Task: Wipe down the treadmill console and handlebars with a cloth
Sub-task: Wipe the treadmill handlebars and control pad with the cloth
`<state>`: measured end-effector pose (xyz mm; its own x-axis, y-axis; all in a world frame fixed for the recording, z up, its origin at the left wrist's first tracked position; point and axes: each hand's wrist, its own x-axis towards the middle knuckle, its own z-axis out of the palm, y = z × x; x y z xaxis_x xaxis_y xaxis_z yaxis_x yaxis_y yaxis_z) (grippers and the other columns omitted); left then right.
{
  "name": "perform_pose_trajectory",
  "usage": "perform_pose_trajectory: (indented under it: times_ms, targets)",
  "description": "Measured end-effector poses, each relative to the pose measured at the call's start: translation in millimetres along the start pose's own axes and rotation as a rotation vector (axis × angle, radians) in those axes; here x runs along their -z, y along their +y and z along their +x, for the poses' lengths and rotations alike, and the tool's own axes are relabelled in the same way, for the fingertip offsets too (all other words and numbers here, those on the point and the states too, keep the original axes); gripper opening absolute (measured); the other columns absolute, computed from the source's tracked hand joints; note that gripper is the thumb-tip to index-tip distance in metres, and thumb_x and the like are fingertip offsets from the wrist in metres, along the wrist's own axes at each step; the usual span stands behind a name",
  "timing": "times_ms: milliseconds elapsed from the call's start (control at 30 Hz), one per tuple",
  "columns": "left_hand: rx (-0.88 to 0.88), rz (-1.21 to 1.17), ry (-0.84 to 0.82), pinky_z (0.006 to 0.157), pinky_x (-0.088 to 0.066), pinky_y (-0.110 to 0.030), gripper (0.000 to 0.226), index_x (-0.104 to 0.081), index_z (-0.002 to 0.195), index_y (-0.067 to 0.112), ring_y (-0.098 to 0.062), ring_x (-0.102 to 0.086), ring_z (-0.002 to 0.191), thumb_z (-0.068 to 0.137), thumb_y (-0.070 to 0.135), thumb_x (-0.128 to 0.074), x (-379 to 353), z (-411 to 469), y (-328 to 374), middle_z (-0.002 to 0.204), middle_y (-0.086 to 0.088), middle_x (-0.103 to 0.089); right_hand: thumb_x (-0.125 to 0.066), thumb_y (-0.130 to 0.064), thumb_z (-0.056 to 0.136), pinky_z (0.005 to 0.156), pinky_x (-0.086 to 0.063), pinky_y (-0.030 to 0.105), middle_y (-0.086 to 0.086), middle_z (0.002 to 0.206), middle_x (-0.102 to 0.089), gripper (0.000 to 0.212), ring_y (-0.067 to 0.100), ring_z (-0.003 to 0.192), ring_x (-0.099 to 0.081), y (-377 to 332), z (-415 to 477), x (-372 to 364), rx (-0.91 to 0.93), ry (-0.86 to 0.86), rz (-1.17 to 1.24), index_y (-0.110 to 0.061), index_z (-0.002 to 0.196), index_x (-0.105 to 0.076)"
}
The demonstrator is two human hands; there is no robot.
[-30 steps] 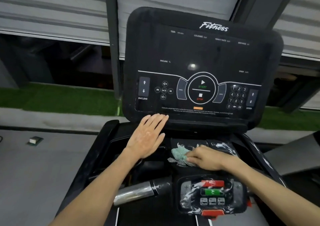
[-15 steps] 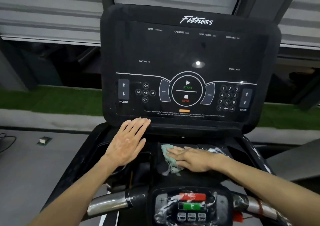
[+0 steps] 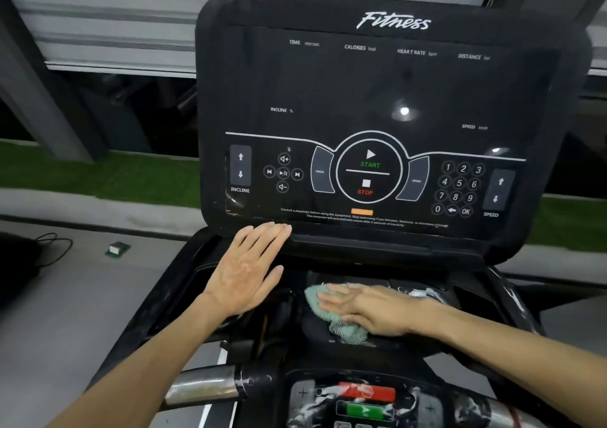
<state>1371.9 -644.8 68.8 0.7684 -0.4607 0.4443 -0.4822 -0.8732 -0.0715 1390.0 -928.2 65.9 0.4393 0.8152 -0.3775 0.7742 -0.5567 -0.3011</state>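
One teal cloth [image 3: 318, 298] lies bunched on the dark tray [image 3: 358, 276] just under the console [image 3: 377, 99], a little right of centre in the lower half of the frame. Your right hand [image 3: 374, 309] lies flat on it, fingers straight and close together, pressing rather than gripping.

That flat press is, I judge, the main risk: nothing curls round the cloth, so a quick stroke could leave it behind or push it off the tray's left side into the dark well beside it. Its long axis runs on a slant — from a rounded end at the upper left, out past your fingertips, down to a ragged tail at the lower right under your palm.

Your left hand [image 3: 249, 270] is flat too, fingers together, tips touching the console's lower edge left of centre; bare skin there may smudge the rim. Higher up, a firm rub over the START and STOP ring [image 3: 369, 168] might count as a key press, so go lightly. The handlebar [image 3: 203, 386] at the lower left and the small red-and-green button panel [image 3: 364, 401] at the bottom edge look not yet wiped, the panel streaked with white.
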Motion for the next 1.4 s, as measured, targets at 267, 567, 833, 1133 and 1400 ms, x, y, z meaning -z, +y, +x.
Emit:
perform_pose_trajectory:
  times_ms: [267,567,833,1133,1400]
  targets:
    - [-0.001,-0.028,0.005,0.113,-0.03,-0.043,0.064,-0.032,0.151,0.005,-0.026,-0.041,0.135,0.094,0.032,-0.044,1.4,0.4,2.0,0.146,-0.009,-0.045,-0.037,-0.023,0.104,0.12,-0.004,0.028,-0.019,0.154,-0.011,0.048,0.001,0.144,0.006,-11.1,-2.0,-3.3,-0.009,-0.041,0.076,-0.023,0.151,-0.026]
    - [-0.005,-0.041,-0.004,0.114,-0.026,-0.041,0.064,-0.03,0.151,0.006,-0.025,-0.04,0.136,0.094,0.032,-0.044,2.3,-0.2,1.5,0.146,-0.008,-0.045,-0.036,-0.01,0.102,0.116,-0.027,0.036,-0.021,0.152,-0.008,0.052,0.007,0.146,-0.014,3.9,20.9,4.3,-0.183,0.139,0.011,-0.029,0.15,-0.028]
    - [-0.005,-0.034,-0.003,0.113,-0.026,-0.04,0.065,-0.031,0.151,0.005,-0.025,-0.04,0.136,0.094,0.033,-0.044,1.7,-0.4,0.3,0.146,-0.008,-0.045,-0.043,-0.008,0.101,0.115,-0.001,0.019,-0.019,0.152,-0.024,0.046,-0.006,0.141,-0.006,-5.8,-7.4,1.2,0.022,-0.092,0.144,-0.025,0.144,-0.041]
    - [-0.009,-0.052,0.003,0.113,-0.03,-0.042,0.066,-0.03,0.151,0.006,-0.026,-0.041,0.136,0.093,0.032,-0.047,0.5,-1.0,0.5,0.147,-0.008,-0.045,-0.047,-0.011,0.1,0.12,-0.009,0.023,-0.01,0.153,-0.028,0.045,0.002,0.141,-0.011,-8.5,5.6,-3.8,-0.052,0.078,0.146,-0.025,0.143,-0.044]
    - [-0.015,-0.052,-0.007,0.113,-0.03,-0.042,0.066,-0.032,0.151,0.005,-0.026,-0.04,0.136,0.093,0.031,-0.049,2.5,-0.6,-0.1,0.147,-0.009,-0.044,-0.042,0.014,0.085,0.118,-0.022,0.027,-0.013,0.151,-0.032,0.067,-0.001,0.142,-0.019,2.3,15.0,6.4,-0.106,0.168,0.096,-0.021,0.142,-0.045]
